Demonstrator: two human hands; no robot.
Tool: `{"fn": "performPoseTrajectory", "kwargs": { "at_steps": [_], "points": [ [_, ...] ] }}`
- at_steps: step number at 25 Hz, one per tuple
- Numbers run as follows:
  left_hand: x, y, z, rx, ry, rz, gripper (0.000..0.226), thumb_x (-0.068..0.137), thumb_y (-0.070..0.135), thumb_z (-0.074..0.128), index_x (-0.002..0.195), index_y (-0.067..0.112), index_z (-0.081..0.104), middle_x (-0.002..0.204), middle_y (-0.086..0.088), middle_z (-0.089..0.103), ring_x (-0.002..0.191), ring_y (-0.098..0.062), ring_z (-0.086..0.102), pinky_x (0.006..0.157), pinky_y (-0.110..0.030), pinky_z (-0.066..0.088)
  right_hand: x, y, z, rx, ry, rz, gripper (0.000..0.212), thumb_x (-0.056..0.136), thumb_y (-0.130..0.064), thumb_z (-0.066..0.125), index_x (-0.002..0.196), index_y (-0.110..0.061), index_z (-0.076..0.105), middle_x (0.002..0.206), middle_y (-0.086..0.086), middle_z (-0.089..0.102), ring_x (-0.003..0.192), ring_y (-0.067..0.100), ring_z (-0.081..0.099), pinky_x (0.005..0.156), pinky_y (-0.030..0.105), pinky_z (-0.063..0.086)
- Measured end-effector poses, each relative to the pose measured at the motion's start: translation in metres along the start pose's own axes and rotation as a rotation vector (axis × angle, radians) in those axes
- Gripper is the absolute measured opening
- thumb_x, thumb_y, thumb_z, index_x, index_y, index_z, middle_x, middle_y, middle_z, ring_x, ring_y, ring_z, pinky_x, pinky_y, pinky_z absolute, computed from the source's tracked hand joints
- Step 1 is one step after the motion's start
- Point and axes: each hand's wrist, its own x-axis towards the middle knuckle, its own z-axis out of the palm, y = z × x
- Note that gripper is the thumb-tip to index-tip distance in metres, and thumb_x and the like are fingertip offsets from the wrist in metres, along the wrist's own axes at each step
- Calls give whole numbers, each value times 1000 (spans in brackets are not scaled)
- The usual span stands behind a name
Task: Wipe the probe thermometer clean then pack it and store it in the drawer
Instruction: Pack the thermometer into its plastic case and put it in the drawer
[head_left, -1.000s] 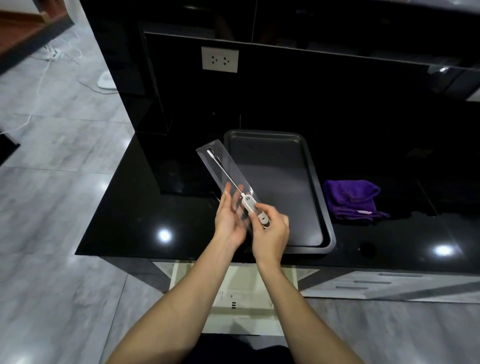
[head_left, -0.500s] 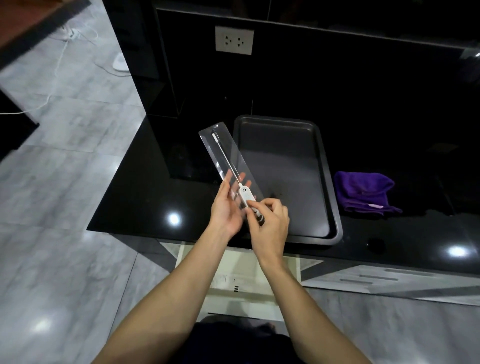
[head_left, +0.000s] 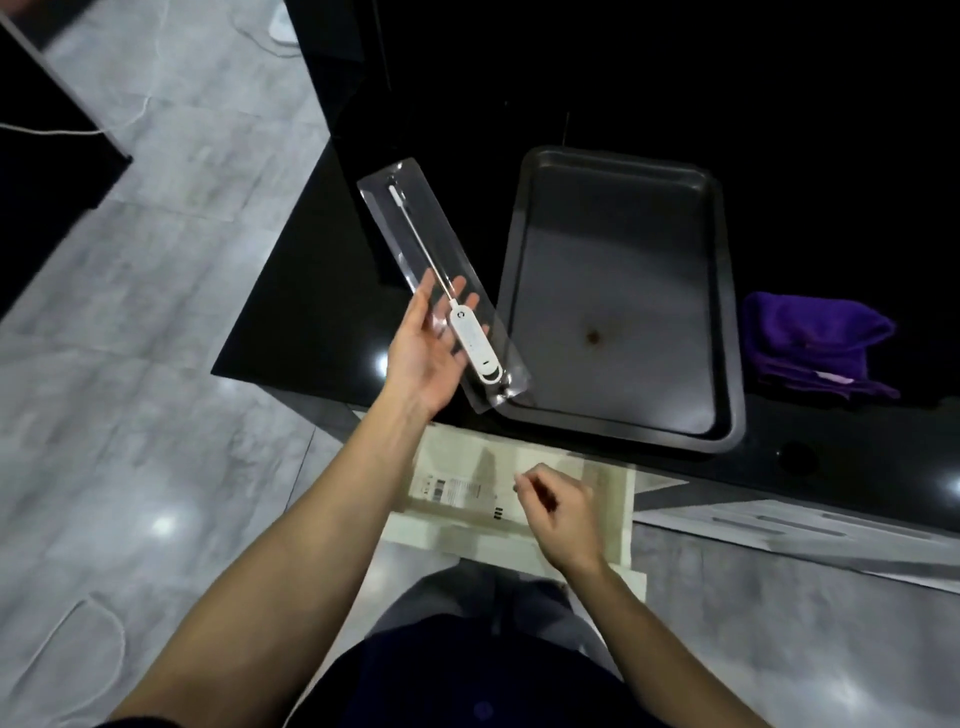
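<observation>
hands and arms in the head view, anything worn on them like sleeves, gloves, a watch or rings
Both are bare. The left hand and right hand show no gloves, and both forearms are uncovered up to the bottom edge of the picture, with no sleeve in view. No watch, band or ring can be made out on either wrist or on the fingers that show.

We see two bare forearms, no sleeves reaching the wrists, no watch, rings or gloves on our left hand (head_left: 426, 358) or right hand (head_left: 563, 514). Our fingers (head_left: 457, 285) are bare too. Below, we wear dark clothing (head_left: 467, 680), navy or black, blurred.
</observation>
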Motion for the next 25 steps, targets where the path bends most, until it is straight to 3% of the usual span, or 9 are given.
{"fn": "performPoseTrajectory", "kwargs": {
  "at_steps": [2,4,5,7,17,21,25],
  "points": [
    [-1,3,-1,1,14,12,39,99,33,42,138,31,46,125,0,64,117,-21,60,94,-42,50,4,41,17,-234,-294,190,14,90,-35,54,87,-27,66,78,-10,67,74,12,63,69,32,51],
    [-6,4,-2,8,28,9,38,100,32,42,137,30,47,127,-1,63,116,-22,60,99,-43,48,13,70,29,-480,-586,370,32,90,-35,53,119,-23,61,118,2,65,107,22,60,89,33,48],
    [-8,4,-6,17,42,8,37,100,32,42,136,29,48,128,-2,63,117,-22,61,101,-43,46,18,81,36,-562,-670,426,40,91,-33,51,129,-20,54,131,6,57,117,26,54,96,33,44],
    [-8,5,-12,40,50,12,35,100,32,41,133,29,51,131,-3,62,117,-22,62,103,-43,46,31,92,46,-640,-681,455,47,92,-30,49,138,-18,45,141,7,45,126,29,45,101,35,39],
    [-10,11,-23,43,77,23,35,101,35,37,131,31,54,130,-2,63,115,-20,63,99,-43,49,38,108,69,-821,-716,383,47,90,-32,53,132,-12,47,141,7,41,127,28,36,102,39,33],
    [-10,11,-22,33,75,21,35,101,34,37,131,31,54,131,-2,63,115,-20,63,100,-43,48,34,106,66,-746,-679,422,45,88,-29,55,129,-14,44,134,7,52,122,28,48,97,40,37],
    [-11,9,-18,12,59,13,36,100,33,39,133,30,53,130,-3,64,112,-21,65,102,-45,47,25,110,54,-637,-767,384,31,89,-25,52,119,-25,54,124,6,59,109,26,58,91,34,43]
  ]
}}
